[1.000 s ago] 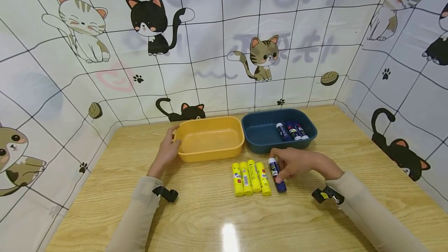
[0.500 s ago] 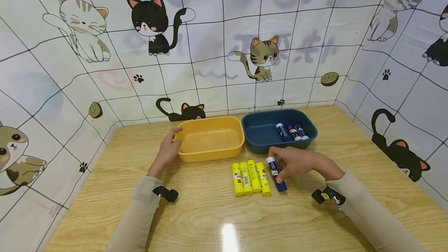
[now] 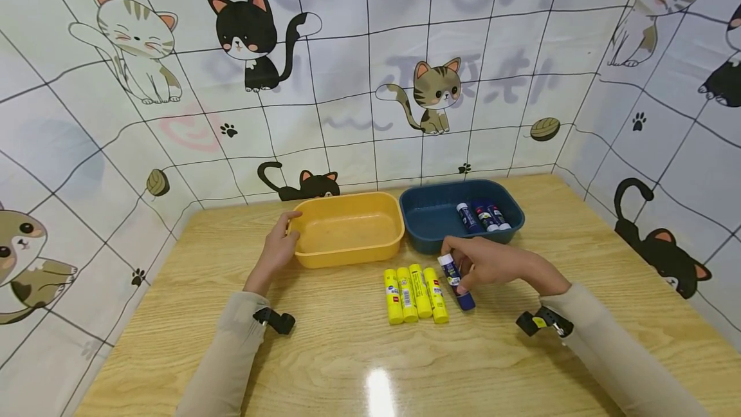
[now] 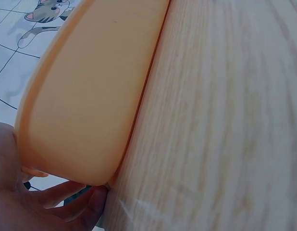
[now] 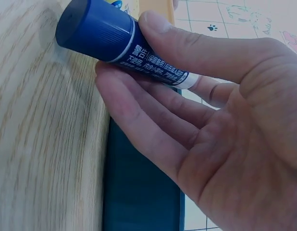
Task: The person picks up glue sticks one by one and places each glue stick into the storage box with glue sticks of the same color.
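Observation:
My right hand (image 3: 492, 262) pinches a dark blue glue stick (image 3: 456, 280) with a white end, thumb on the near side and fingers behind. In the right wrist view the glue stick (image 5: 134, 48) is tilted, its blue end just above the wood. Left of it, several yellow glue sticks (image 3: 420, 291) lie side by side on the table. My left hand (image 3: 276, 250) grips the left end of a yellow plastic basket (image 3: 347, 255). Seen from the left wrist, fingers (image 4: 67, 204) curl against the end wall of the basket (image 4: 91, 82).
A dark blue basket (image 3: 428, 246) stands right of the yellow one, close against it, with several blue glue sticks (image 3: 469, 219) at its right side. Behind the wooden table (image 3: 324, 340) is a wall covering (image 3: 347, 95) printed with cats.
My right hand has lifted the blue glue stick slightly and moved it a little away from me, tilting it. The left hand and both baskets stay put.

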A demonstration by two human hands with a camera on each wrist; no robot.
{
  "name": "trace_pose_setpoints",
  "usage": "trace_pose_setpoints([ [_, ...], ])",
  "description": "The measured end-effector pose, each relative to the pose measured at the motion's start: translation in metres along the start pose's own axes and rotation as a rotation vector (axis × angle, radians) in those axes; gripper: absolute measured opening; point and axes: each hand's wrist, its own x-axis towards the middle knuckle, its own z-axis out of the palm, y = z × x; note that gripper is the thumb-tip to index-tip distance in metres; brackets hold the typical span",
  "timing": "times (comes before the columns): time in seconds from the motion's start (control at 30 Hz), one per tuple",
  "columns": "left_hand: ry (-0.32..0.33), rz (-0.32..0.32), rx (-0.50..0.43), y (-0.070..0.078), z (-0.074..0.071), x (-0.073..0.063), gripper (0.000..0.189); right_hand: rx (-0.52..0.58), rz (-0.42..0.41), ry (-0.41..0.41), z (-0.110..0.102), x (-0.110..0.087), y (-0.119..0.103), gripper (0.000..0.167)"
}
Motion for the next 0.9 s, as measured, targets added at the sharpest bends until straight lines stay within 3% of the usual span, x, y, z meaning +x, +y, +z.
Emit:
trace_pose_setpoints([
  [0.57,-0.004,-0.007,0.013,0.001,0.0,0.003,0.05,-0.059,-0.087,0.075,-0.008,-0.003,-0.006,0.043],
  [0.9,-0.009,-0.011,0.008,0.001,0.001,0.0,0.05,-0.072,-0.051,0.127,-0.012,-0.004,-0.012,0.043],
])
